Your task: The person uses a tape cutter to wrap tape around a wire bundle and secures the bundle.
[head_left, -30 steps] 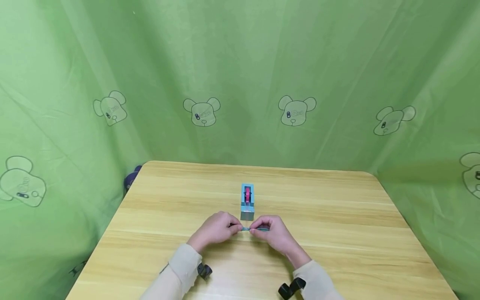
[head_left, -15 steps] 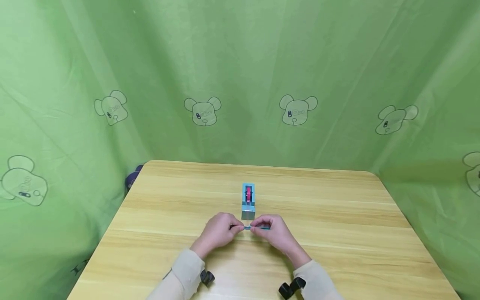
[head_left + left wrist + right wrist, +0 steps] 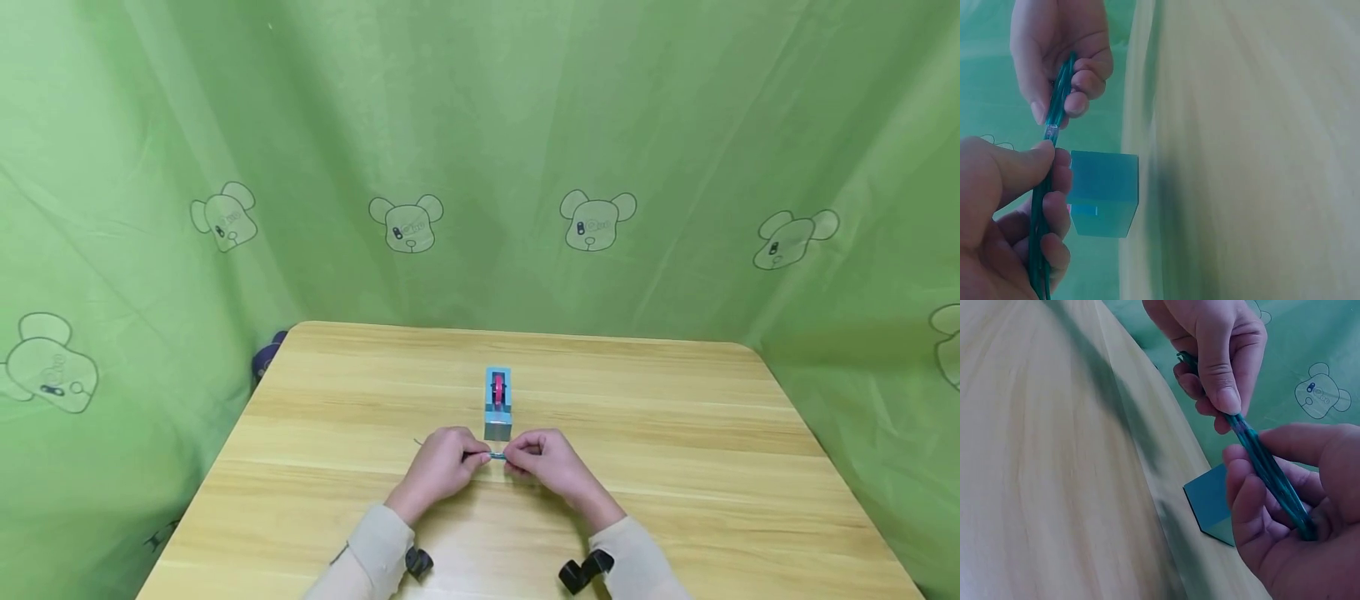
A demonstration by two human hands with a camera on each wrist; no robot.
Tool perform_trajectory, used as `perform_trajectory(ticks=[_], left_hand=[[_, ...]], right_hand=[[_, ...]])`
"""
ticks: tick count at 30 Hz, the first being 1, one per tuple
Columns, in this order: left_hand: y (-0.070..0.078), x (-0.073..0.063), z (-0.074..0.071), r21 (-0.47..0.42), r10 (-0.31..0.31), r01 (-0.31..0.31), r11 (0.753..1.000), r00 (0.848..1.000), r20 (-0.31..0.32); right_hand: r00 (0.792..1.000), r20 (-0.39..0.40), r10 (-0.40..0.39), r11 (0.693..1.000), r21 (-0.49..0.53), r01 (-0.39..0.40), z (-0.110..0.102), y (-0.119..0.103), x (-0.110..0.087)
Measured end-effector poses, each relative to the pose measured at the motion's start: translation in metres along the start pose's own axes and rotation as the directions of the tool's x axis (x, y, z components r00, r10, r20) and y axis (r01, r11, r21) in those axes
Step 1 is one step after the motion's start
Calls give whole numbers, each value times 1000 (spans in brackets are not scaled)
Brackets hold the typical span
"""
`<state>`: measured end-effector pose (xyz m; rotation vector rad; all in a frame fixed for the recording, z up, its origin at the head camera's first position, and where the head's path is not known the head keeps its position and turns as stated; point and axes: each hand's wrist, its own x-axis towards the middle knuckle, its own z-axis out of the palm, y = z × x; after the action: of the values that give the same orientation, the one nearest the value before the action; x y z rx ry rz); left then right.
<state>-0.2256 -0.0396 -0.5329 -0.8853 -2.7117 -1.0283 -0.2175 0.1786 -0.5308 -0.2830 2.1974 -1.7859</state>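
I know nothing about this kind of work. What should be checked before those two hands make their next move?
1. Left hand grips the green bundle: ok, thumb and fingers pinch it.
2. Right hand supports the other part: ok, fingers curl round it; how firmly, cannot tell.
3. Clear patch, apparently tape, lies on the bundle between the hands: ok.
4. Patch goes fully round the bundle: cannot tell, its far side is hidden.
5. Tape dispenser stands upright on the table, beyond the hands: ok.
6. A hand free for the dispenser: not ok, both hold the bundle.
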Motion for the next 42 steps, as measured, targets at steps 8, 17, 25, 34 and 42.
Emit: perform_trajectory(ticks=[8,17,25,34,42], left_hand=[[1,0,1,-2,-30,30,1000,999,16],[4,6,-6,-16,-134,136,991,988,79],[1,14,-15,-73,-132,150,986,970,202],[-9,17,-13,-145,-129,175,974,951,282],[-6,13,-7,-151,-169,200,968,966,195]], right_hand=[[998,-31,-46,998,-36,45,1,3,0],[993,-111,-29,997,-77,21,6,-7,-2],[988,-146,-57,992,-118,39,5,8,3],[981,-139,-134,984,-133,115,6,14,5],[982,-156,-103,987,-139,81,7,12,4]])
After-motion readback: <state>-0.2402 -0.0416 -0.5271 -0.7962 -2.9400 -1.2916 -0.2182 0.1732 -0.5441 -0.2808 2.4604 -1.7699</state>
